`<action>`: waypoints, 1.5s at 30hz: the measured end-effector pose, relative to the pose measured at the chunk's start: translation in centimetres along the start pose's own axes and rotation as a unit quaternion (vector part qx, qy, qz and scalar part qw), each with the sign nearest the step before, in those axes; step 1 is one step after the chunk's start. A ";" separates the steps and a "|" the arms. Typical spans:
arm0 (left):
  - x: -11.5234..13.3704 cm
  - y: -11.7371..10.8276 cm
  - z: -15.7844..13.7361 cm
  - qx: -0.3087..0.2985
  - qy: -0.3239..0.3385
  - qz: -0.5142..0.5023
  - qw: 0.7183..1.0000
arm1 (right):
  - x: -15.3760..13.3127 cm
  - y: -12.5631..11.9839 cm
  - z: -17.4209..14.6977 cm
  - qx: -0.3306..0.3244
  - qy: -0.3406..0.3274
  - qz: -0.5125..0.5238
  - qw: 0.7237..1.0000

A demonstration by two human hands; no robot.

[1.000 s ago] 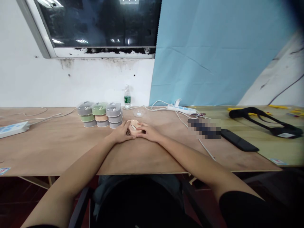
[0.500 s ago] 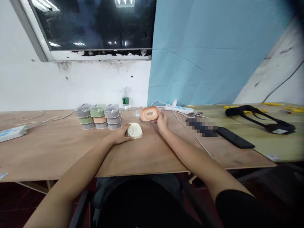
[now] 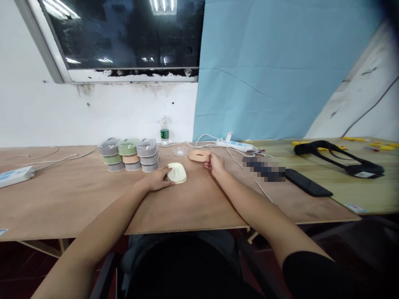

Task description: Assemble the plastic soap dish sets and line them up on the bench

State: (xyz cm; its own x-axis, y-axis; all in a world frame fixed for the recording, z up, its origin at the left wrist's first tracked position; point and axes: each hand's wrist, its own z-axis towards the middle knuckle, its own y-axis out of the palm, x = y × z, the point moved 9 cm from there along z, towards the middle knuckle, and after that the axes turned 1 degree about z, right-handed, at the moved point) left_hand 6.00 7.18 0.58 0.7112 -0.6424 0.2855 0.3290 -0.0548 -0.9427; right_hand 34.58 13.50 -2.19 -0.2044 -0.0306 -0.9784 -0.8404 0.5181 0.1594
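My left hand [image 3: 158, 178] grips the left side of a cream plastic dish [image 3: 177, 173] on the table, fingers at its upper edge and thumb at its lower edge. The dish has rounded corners and a raised ridge in its middle. To the right and farther back, my right hand [image 3: 215, 163] is closed on the right end of an orange plastic dish [image 3: 198, 155], whose middle shows a dark slot. The orange dish lies low and nearly level; whether it touches the table I cannot tell. Just behind it is a clear plastic lid [image 3: 180, 151].
Left of my hands stand three stacks of grey, green and orange boxes [image 3: 128, 153] with see-through tops. A water bottle [image 3: 164, 132] is by the wall. White power strips [image 3: 235, 145], cables, a black phone-like slab [image 3: 308, 182] and a black strap-like frame [image 3: 339, 158] also lie about.
My right hand has lowered the orange dish and tipped it from facing me to nearly level. The clear lid behind is less covered. My left hand stays on the cream dish.
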 end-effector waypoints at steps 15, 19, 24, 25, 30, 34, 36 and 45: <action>0.0 0.0 0.0 -0.011 -0.007 0.007 1.000 | -2.7 2.4 0.5 -0.060 -0.332 -0.497 0.800; 0.4 -0.1 -0.1 -0.018 -0.007 0.013 1.000 | -2.2 2.8 1.1 -0.074 -0.349 -0.487 0.797; 0.5 -0.2 -0.2 -0.013 -0.006 0.014 1.000 | -2.1 4.2 1.3 -0.085 -0.370 -0.484 0.788; 0.5 -0.2 -0.1 -0.013 -0.004 0.014 1.000 | -2.0 4.5 1.3 -0.094 -0.374 -0.486 0.784; 0.1 0.1 0.0 -0.016 -0.011 0.012 1.000 | -1.1 6.4 0.9 -0.159 -0.408 -0.492 0.752; 0.2 0.0 0.0 -0.014 -0.007 0.004 1.000 | -0.7 7.2 0.9 -0.181 -0.414 -0.491 0.745; 0.1 0.0 0.0 -0.009 -0.011 -0.001 1.000 | -0.6 7.6 0.8 -0.191 -0.412 -0.490 0.744; -0.1 0.2 0.0 -0.012 -0.008 0.013 1.000 | -0.9 8.5 -0.4 -0.199 -0.436 -0.488 0.729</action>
State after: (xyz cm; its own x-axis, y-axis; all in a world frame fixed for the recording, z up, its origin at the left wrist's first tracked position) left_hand 6.03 7.23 0.35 0.7293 -0.6315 0.2633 0.2951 -0.0569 -0.9538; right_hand 27.45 17.63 0.10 0.8404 0.4263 -0.3346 -0.4860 0.3194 -0.8135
